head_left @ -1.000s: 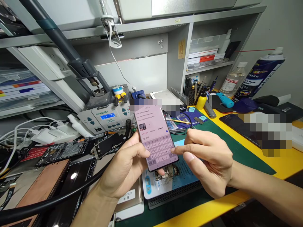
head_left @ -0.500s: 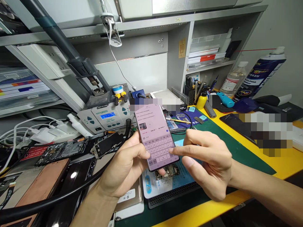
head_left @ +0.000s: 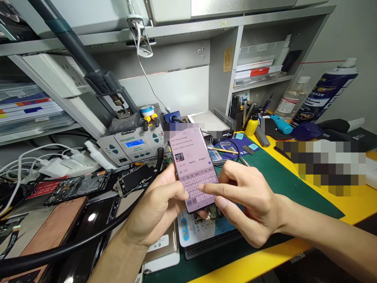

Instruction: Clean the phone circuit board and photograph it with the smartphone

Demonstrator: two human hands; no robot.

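My left hand [head_left: 160, 202] is wrapped round a smartphone [head_left: 193, 157], its thumb at the lower left edge of the screen and a fingertip showing below. The phone is tilted up toward me, lit with a pinkish page of text, a small picture and an on-screen keyboard. My right hand [head_left: 250, 200] holds nothing; its index finger stretches out over the middle of the keyboard, the thumb stands apart and the other fingers are curled. Whether the fingertip touches the glass I cannot tell. Partly hidden beneath the phone, a circuit board [head_left: 209, 214] lies on a blue-and-white mat [head_left: 194, 236].
A soldering station [head_left: 135, 145] stands behind, left of the phone. Its black hose [head_left: 88, 239] crosses the left foreground over phone parts [head_left: 53, 236]. At back right are a yellow bottle [head_left: 251, 126], a clear bottle [head_left: 294, 98] and a spray can [head_left: 326, 94].
My right index finger has moved left across the keyboard, from its right side to the middle. The left hand keeps its grip, and the phone has shifted slightly right.
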